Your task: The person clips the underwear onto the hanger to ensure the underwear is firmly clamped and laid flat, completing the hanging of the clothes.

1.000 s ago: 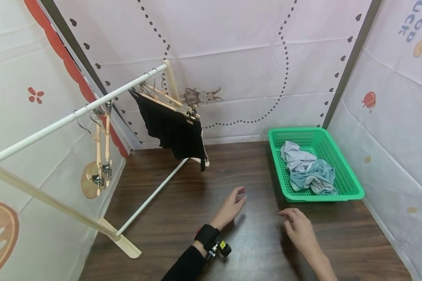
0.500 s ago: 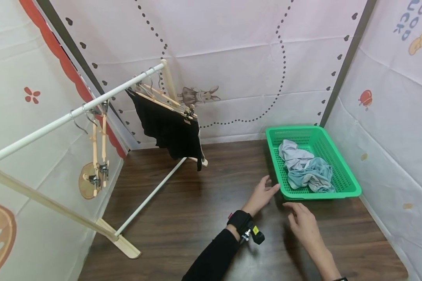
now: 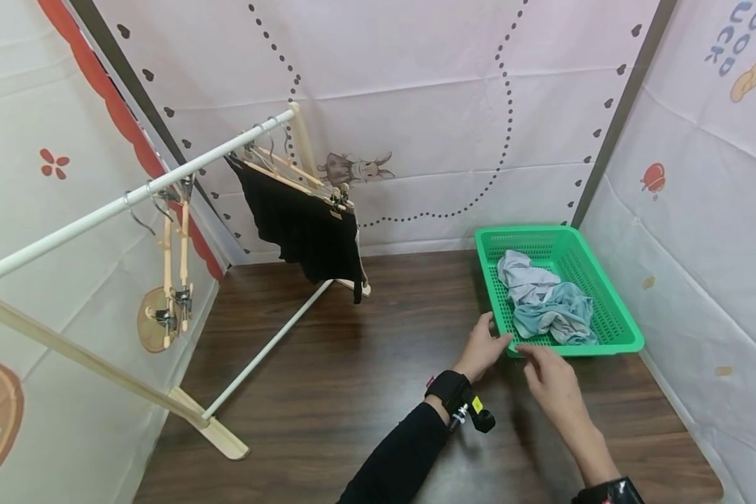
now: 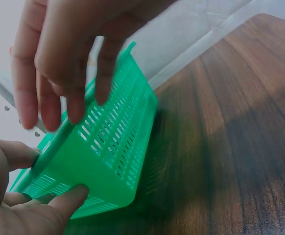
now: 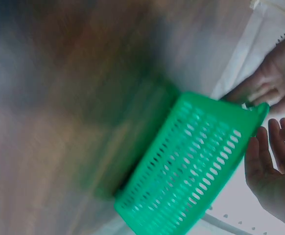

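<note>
A green plastic basket (image 3: 624, 308) with slotted walls stands on the floor at the right of the head view. Inside it lie a pale grey-blue cloth (image 3: 529, 276) and a teal-and-grey cloth (image 3: 563, 311), crumpled. My left hand (image 3: 481, 352) grips the basket's near left corner; in the left wrist view its thumb lies at the rim and fingertips (image 4: 76, 193) press the outer wall. My right hand (image 3: 551, 385) is at the front rim near that corner, its fingers (image 5: 265, 152) loosely extended beside the rim. Whether they touch it is unclear.
On the left stands a rack with a white rail (image 3: 183, 171) and wooden feet (image 3: 223, 434). A black garment (image 3: 302, 224) hangs from hangers at its far end, and further wooden clip hangers (image 3: 176, 280) hang nearer. Printed fabric walls (image 3: 416, 105) surround the dark wooden floor (image 3: 327, 392).
My left hand has moved right and forward across the floor to the basket's corner and taken hold of it. The right hand has moved slightly forward to the rim. The basket stays in place.
</note>
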`<state>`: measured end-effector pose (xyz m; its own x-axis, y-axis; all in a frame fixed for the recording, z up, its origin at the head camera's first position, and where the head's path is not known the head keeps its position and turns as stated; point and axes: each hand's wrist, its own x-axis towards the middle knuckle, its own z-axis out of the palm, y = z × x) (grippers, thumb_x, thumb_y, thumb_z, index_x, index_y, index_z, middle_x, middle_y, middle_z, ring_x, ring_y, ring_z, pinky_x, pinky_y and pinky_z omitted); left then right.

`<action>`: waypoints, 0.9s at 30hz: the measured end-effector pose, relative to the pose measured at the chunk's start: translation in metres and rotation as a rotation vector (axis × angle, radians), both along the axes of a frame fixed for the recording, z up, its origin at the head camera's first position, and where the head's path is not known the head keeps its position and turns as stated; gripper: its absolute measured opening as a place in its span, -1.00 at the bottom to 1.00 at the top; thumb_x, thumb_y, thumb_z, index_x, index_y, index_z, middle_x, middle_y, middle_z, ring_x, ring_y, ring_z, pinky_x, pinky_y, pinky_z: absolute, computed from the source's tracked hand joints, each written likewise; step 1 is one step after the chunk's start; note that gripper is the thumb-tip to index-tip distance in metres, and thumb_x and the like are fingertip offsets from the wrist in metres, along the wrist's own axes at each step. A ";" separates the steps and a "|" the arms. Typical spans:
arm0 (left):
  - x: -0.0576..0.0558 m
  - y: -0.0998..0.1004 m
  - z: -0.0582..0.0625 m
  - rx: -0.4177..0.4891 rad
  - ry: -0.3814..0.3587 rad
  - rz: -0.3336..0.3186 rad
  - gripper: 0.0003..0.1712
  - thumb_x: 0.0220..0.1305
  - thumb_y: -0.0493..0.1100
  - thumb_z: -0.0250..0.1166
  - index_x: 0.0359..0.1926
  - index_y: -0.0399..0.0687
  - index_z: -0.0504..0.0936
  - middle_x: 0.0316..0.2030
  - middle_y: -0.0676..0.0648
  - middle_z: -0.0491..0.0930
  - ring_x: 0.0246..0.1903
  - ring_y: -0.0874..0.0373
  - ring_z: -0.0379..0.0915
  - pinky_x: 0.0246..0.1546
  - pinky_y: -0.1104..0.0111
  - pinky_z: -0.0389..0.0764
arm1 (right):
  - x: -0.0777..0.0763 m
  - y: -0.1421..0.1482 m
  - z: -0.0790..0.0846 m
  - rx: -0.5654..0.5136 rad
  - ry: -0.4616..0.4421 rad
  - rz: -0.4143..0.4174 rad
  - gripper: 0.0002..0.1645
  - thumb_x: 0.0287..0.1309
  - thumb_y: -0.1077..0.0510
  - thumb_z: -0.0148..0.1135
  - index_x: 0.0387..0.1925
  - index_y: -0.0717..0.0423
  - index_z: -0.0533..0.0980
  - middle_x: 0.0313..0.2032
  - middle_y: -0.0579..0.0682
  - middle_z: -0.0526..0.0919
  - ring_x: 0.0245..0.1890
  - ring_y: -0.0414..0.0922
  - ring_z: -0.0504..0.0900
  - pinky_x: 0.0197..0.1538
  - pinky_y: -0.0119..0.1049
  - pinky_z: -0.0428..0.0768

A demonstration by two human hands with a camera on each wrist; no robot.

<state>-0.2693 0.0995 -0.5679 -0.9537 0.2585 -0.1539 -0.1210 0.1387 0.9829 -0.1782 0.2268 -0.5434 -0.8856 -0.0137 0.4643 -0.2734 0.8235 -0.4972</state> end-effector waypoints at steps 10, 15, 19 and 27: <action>0.000 0.002 0.003 0.007 -0.017 0.024 -0.30 0.43 -0.16 0.30 0.47 -0.20 0.26 0.37 -0.26 0.37 0.25 -0.18 0.44 0.15 0.12 0.60 | -0.062 0.061 0.029 0.106 -0.211 -0.029 -0.65 0.23 0.38 0.11 0.03 0.45 0.56 -0.03 0.45 0.61 -0.02 0.39 0.57 -0.08 0.29 0.57; 0.000 0.001 0.003 0.031 -0.045 0.026 -0.35 0.42 -0.18 0.31 0.42 -0.26 0.32 0.35 -0.26 0.39 0.15 -0.09 0.52 0.11 0.12 0.61 | -0.093 0.086 0.032 0.190 -0.358 -0.008 -0.58 0.30 0.28 0.18 0.07 0.54 0.49 -0.03 0.53 0.56 -0.03 0.45 0.53 -0.05 0.32 0.54; -0.001 -0.001 0.002 0.097 -0.086 0.017 -0.34 0.43 -0.22 0.30 0.43 -0.33 0.29 0.33 -0.32 0.39 0.01 -0.06 0.62 0.06 0.10 0.64 | -0.114 0.095 0.029 0.275 -0.481 0.027 -0.45 0.31 0.19 0.21 0.15 0.58 0.42 0.02 0.58 0.51 0.05 0.49 0.45 0.06 0.38 0.45; 0.000 -0.002 0.001 0.095 -0.088 -0.006 -0.32 0.43 -0.21 0.31 0.44 -0.33 0.29 0.34 -0.32 0.38 -0.06 -0.02 0.63 0.02 0.12 0.66 | -0.144 0.100 0.024 0.347 -0.828 0.045 -0.12 0.31 -0.01 0.28 0.36 0.57 0.21 0.30 0.70 0.17 0.30 0.64 0.09 0.28 0.56 0.12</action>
<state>-0.2694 0.0978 -0.5671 -0.9359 0.2812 -0.2119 -0.2072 0.0468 0.9772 -0.3221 0.3271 -0.5195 -0.9299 -0.0768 -0.3598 0.0267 0.9613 -0.2743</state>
